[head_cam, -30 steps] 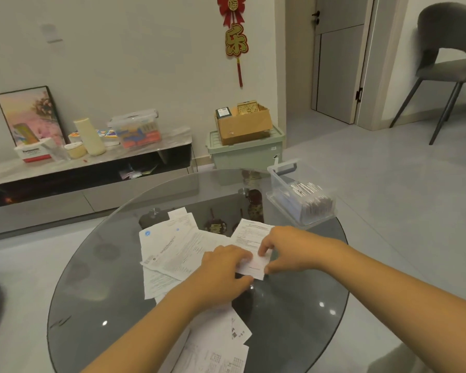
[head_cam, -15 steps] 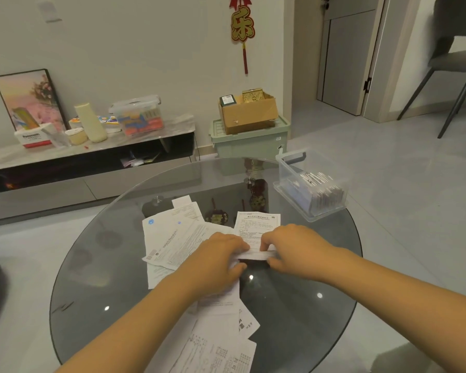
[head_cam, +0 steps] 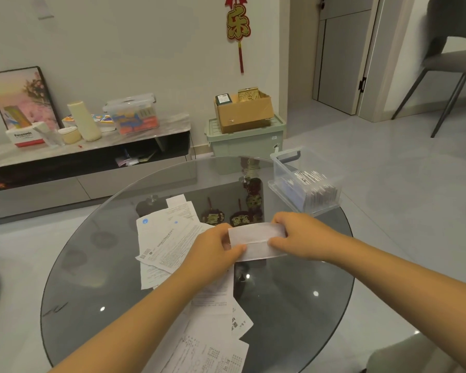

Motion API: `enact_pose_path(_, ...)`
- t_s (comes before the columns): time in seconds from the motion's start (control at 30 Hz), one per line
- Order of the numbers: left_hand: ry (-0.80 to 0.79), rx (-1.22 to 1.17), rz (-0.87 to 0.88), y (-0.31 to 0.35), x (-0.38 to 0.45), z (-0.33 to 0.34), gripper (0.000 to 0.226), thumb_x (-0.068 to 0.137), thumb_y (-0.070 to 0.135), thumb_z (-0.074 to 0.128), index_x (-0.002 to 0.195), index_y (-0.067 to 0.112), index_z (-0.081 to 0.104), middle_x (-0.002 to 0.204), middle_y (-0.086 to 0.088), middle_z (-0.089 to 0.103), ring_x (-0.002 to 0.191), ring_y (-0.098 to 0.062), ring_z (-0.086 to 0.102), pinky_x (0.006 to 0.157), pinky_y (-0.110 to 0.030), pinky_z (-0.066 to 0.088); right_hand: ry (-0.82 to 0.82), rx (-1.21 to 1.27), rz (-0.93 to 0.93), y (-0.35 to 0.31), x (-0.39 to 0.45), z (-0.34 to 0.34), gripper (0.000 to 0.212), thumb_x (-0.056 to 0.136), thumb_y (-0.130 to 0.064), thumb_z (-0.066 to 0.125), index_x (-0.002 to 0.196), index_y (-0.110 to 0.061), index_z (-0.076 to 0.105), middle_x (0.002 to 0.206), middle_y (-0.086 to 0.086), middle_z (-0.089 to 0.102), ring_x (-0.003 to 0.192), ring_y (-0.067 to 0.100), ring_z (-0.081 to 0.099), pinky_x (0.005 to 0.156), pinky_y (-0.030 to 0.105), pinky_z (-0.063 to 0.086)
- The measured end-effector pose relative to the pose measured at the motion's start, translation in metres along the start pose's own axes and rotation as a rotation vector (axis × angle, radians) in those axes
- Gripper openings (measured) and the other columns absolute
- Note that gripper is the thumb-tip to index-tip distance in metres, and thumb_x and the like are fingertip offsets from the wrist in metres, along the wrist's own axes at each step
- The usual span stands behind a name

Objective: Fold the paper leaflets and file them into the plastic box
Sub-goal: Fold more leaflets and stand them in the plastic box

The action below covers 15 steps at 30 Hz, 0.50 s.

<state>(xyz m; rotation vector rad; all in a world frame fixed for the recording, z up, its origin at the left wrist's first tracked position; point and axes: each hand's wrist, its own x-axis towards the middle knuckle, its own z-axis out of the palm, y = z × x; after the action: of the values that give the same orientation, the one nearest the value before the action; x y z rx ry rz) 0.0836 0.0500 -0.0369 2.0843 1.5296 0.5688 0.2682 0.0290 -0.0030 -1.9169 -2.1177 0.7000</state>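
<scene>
I saw both hands' fingers pinching a half-folded white paper leaflet (head_cam: 256, 242); the clear plastic box (head_cam: 304, 184) at two o'clock held several, while loose printed sheets (head_cam: 170, 238) remained unfolded.

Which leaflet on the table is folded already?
The narrow leaflet strip that the left hand and right hand pinch at its ends; the loose leaflets lie flat and unfolded on the glass table.

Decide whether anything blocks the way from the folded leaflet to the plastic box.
Nothing visible does. Both hands, left hand and right hand, hold the folded white paper leaflet; only bare round glass table lies before the open clear plastic box.
</scene>
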Motion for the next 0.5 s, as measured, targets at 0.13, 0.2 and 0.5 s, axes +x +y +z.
enact_pose_path(0.13, 0.013, 0.039, 0.014, 0.004, -0.001, 0.004, 0.039, 0.088, 0.026, 0.063, 0.123, 0.027, 0.045, 0.085, 0.013, 0.056, 0.075, -0.002, 0.053, 0.065, -0.012, 0.041, 0.026, 0.021, 0.04, 0.001, 0.001, 0.008, 0.043, 0.084, -0.02, 0.058, 0.124, -0.021, 0.042, 0.104, 0.0, 0.055, 0.091, 0.019, 0.056, 0.073, 0.031, 0.05)
enact_pose_path(0.2, 0.006, 0.071, 0.047, 0.006, -0.002, 0.006, 0.058, 0.089, 0.024, 0.063, 0.138, 0.03, 0.033, 0.094, 0.01, 0.059, 0.081, -0.003, 0.056, 0.074, -0.015, 0.044, 0.063, 0.02, 0.041, 0.001, 0.003, 0.01, 0.054, 0.084, -0.018, 0.058, 0.133, -0.021, 0.035, 0.105, 0.001, 0.057, 0.092, 0.02, 0.057, 0.076, 0.034, 0.052)
enact_pose_path(0.5, 0.016, 0.199, 0.133, 0.005, 0.002, 0.017, 0.072, 0.092, 0.024, 0.059, 0.148, 0.031, 0.015, 0.145, 0.007, 0.027, 0.121, -0.011, 0.043, 0.095, -0.02, 0.038, 0.131, 0.137, 0.024, 0.006, 0.005, 0.004, 0.041, 0.086, -0.003, 0.05, 0.117, -0.027, 0.061, 0.082, -0.009, 0.052, 0.077, 0.015, 0.055, 0.069, 0.025, 0.049)
